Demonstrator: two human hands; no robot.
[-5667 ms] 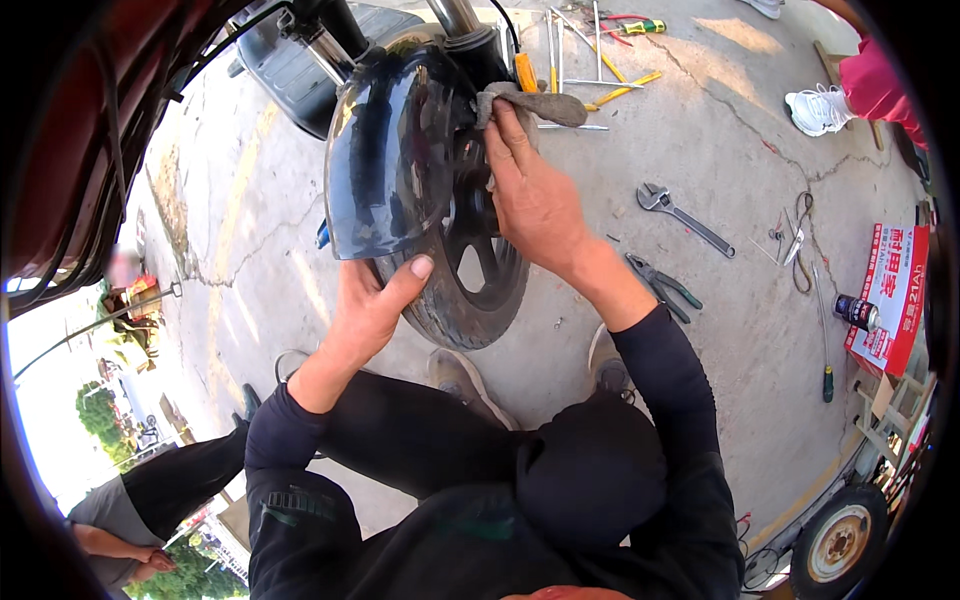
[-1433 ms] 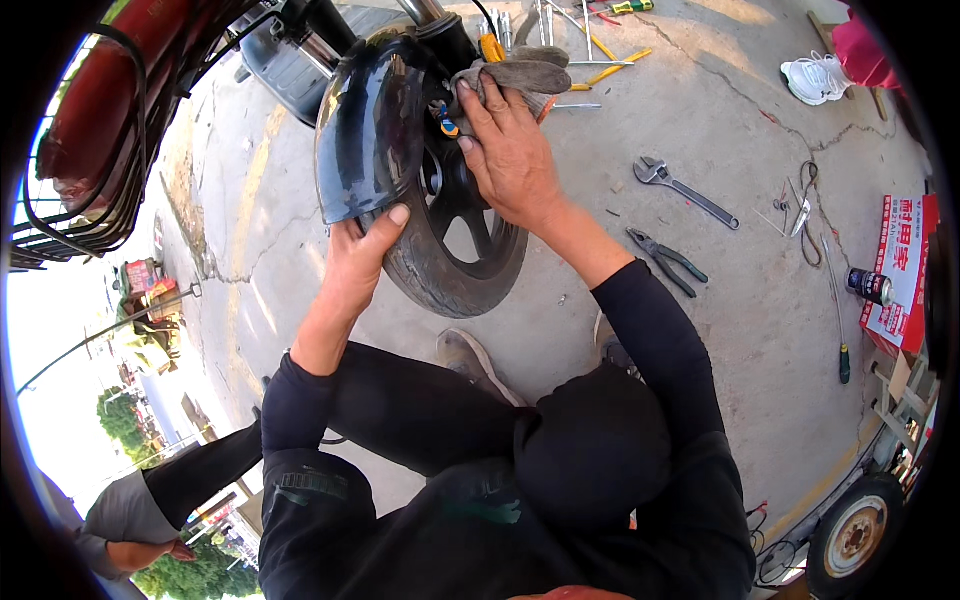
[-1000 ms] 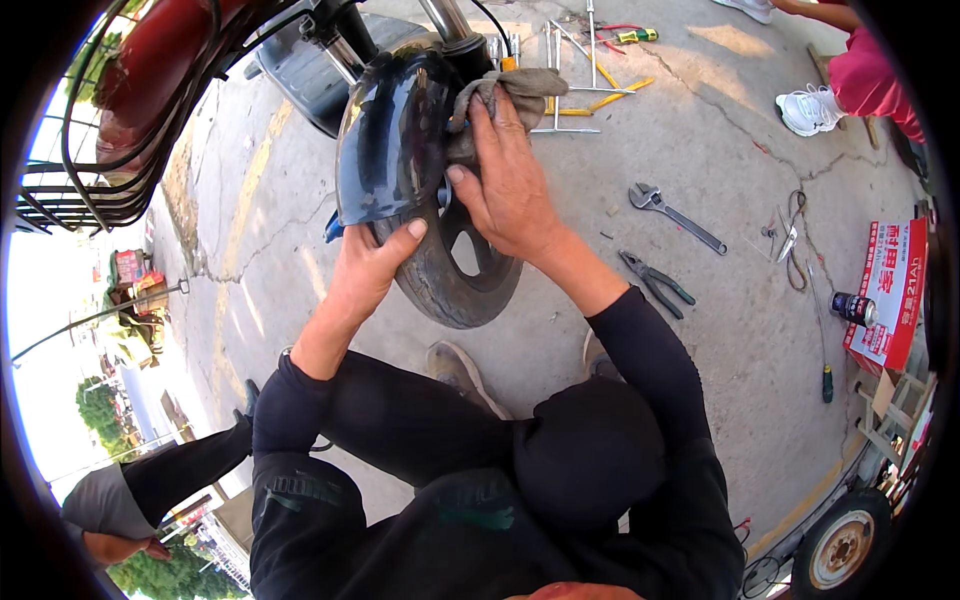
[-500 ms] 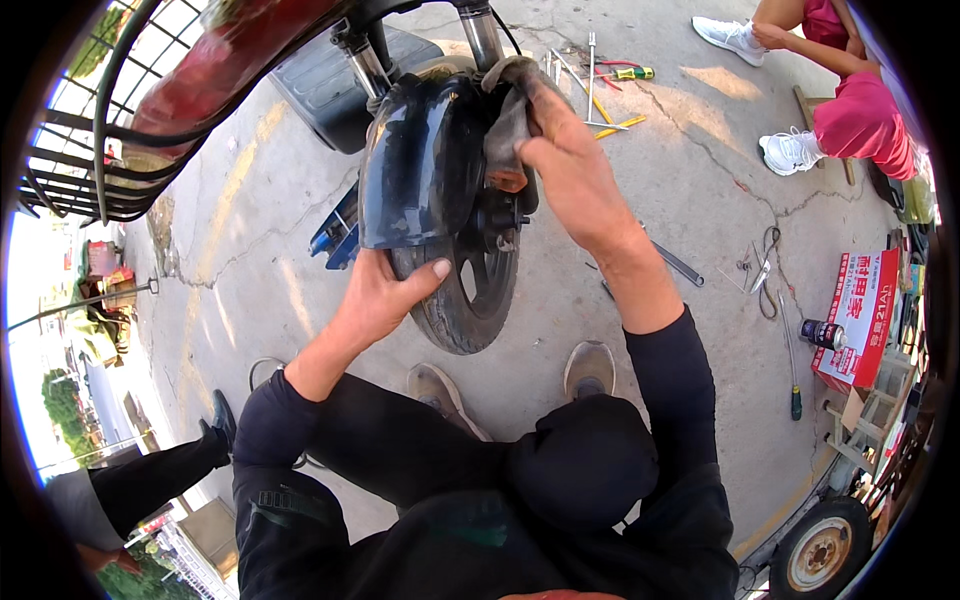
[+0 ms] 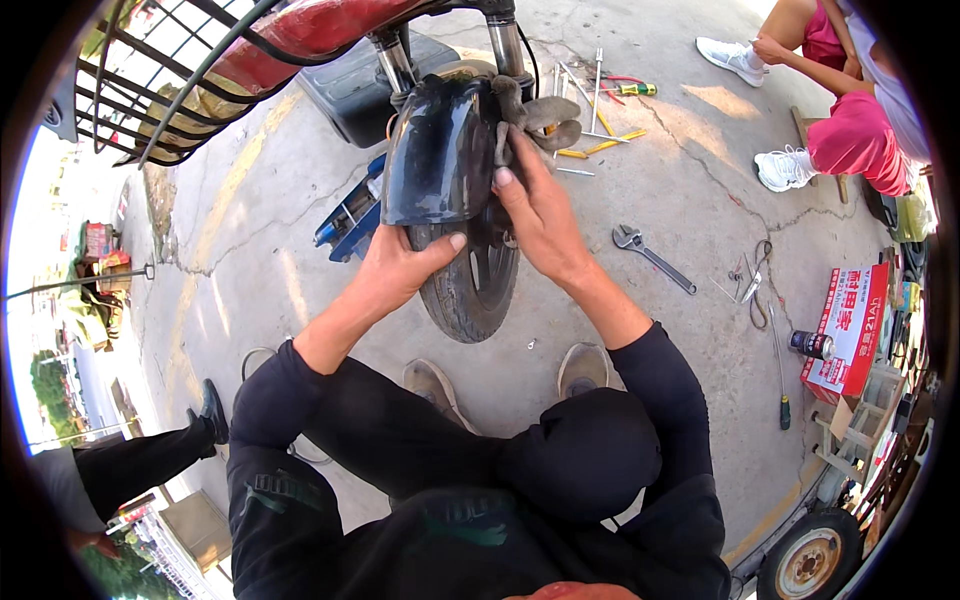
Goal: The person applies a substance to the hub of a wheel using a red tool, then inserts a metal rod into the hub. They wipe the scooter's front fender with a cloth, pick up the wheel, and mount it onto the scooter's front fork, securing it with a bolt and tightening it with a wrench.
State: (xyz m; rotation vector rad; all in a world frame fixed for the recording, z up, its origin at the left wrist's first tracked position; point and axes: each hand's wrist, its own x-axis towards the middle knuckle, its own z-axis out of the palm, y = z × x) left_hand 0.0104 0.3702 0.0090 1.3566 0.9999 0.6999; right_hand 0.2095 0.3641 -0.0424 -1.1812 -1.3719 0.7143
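Note:
A small wheel with a black tyre (image 5: pixel 470 310) stands before me under a glossy black mudguard (image 5: pixel 435 150), between two chrome fork legs (image 5: pixel 505 45). My left hand (image 5: pixel 393 272) is closed around the tyre just below the mudguard's edge, thumb on the tread and fingers hidden behind. At the mudguard's right side, my right hand (image 5: pixel 548 225) grips a dirty grey cloth glove (image 5: pixel 512 100), its thumb against the mudguard's edge. The glove's limp fingers splay out to the right beside the fork. My right fingertips are partly hidden by the wheel and glove.
Pliers (image 5: pixel 630 88) and other tools lie beyond the wheel. An adjustable wrench (image 5: pixel 655 260), scissors (image 5: pixel 757 280) and a screwdriver (image 5: pixel 782 380) are on the right. A can (image 5: pixel 812 345) is beside a red-and-white box (image 5: pixel 850 320). A blue tool (image 5: pixel 350 220) lies left; a seated person (image 5: pixel 860 130) is far right.
My right hand has moved down and left along the wheel, and the glove's fingers now spread outward. The wrench on the floor has come into full view. My left hand keeps its hold.

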